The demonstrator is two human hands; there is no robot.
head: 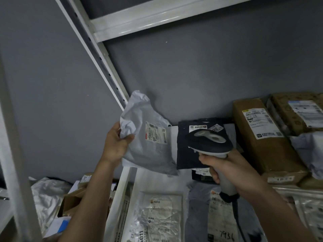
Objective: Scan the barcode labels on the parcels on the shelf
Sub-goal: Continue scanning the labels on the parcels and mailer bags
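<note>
grey poly parcel [148,137] | crumpled, tilted upright, label facing out | left end of shelf [180,177]

Open room lay above the parcels, between them and the upper shelf beam [157,16], with the grey back wall [201,70] closing it behind. The slanted white upright [97,55] barred the left, beside the raised grey mailer [148,137]. To the right, a brown carton [262,137] and stacked boxes [297,110] blocked the shelf, with a black parcel [185,151] between.
</note>
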